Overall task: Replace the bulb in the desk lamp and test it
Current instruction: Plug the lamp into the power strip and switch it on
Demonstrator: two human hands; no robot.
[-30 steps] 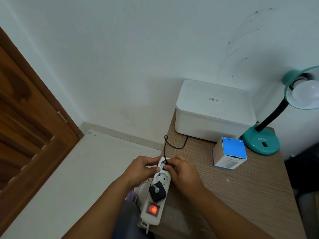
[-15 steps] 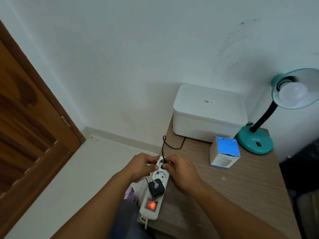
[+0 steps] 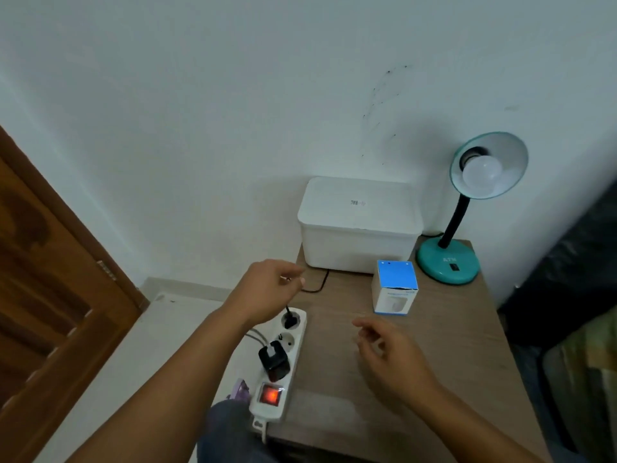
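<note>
Black plug (image 3: pixel 289 319) sits in power strip (image 3: pixel 282 365), both hands clear.

Teal lamp (image 3: pixel 447 259), white bulb (image 3: pixel 482 175), blue-topped box (image 3: pixel 395 282), white power strip (image 3: pixel 293 359), glowing red switch (image 3: pixel 269 394)

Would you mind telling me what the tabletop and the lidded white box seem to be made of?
The tabletop looks like wood-grain laminate, matt: fine, even streaks run across it, though real veneer is possible. The white box looks like moulded plastic, satin: rounded corners and a uniform surface.
</note>
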